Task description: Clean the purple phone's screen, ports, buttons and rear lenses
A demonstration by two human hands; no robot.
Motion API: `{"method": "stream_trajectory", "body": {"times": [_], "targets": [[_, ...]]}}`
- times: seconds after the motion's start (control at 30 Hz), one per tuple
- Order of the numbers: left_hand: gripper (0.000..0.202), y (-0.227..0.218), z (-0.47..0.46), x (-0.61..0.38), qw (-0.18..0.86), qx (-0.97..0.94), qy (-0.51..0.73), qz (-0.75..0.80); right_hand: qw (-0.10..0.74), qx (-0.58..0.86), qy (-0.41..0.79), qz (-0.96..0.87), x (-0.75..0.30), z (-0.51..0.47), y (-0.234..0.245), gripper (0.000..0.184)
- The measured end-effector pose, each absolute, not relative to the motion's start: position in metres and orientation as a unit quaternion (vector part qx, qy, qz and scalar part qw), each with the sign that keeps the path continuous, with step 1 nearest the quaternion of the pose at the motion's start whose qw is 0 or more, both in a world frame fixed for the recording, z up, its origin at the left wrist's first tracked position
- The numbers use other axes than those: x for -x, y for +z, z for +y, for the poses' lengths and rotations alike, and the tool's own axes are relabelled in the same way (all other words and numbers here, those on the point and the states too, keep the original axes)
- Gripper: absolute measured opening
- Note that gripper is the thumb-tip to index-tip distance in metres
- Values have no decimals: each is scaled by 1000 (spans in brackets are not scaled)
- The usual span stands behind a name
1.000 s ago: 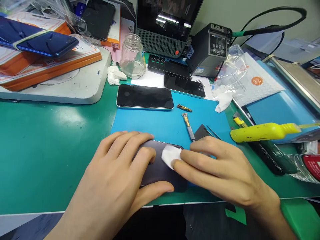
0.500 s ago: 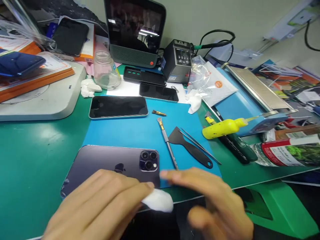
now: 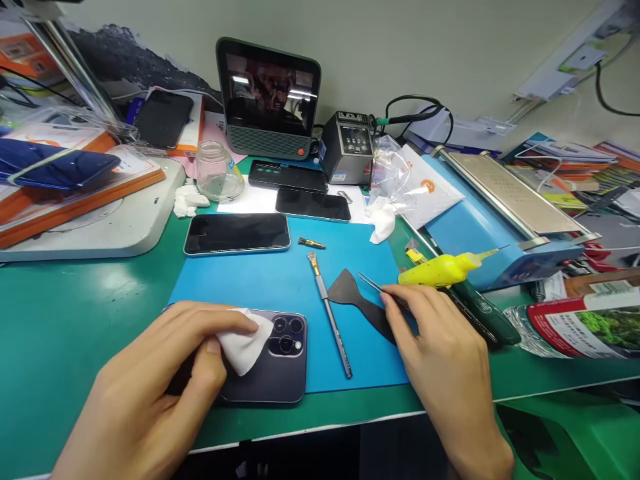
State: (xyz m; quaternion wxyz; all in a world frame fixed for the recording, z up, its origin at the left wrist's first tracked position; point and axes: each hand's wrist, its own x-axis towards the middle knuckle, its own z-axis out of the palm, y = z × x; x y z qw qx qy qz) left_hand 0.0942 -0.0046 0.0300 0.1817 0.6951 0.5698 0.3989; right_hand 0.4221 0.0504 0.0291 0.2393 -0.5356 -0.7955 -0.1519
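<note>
My left hand [image 3: 150,383] is closed on a folded white tissue [image 3: 246,348], held over a purple smartphone [image 3: 273,381] lying back up with its camera cluster showing. The hand covers the phone's left part. At the right, the fingers of my right hand [image 3: 443,347] pinch a pair of metal tweezers [image 3: 370,282]; their tips point to the upper left. Just under these fingers lies a black scraper [image 3: 345,290], its handle end partly hidden. Between both hands a thin grey brush [image 3: 327,319] rests on the blue mat [image 3: 240,277].
Behind the mat lie a dark-screened phone [image 3: 237,233] and a small brush head [image 3: 312,243]. A glass jar [image 3: 215,175] stands at the back left. Beside my right hand are a yellow needle bottle [image 3: 437,270], a dark green tool [image 3: 483,310] and a plastic bottle [image 3: 575,327].
My left hand has brought the tissue up over the phone's back. My right hand has moved right and taken hold of the tweezers. The view has tilted up slightly.
</note>
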Motion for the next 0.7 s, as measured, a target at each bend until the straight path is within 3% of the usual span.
{"method": "stream_trajectory", "body": {"times": [0.17,0.23,0.37,0.5,0.63,0.7], "targets": [[8,39,-2,-104,199,-676,445,553,362,511,-145,-766,-421,48,27,19],[16,41,-2,-110,245,-636,465,564,457,492,-102,-734,-412,42,30,31],[29,45,-2,-119,369,-533,507,568,648,439,163,-601,-384,27,42,29],[25,51,1,-118,463,-484,501,548,642,355,410,-542,-363,25,52,27],[19,56,5,-118,546,-427,508,512,633,314,436,-557,-344,27,53,13],[12,57,6,-119,556,-408,521,503,644,309,427,-554,-334,25,51,16]]}}
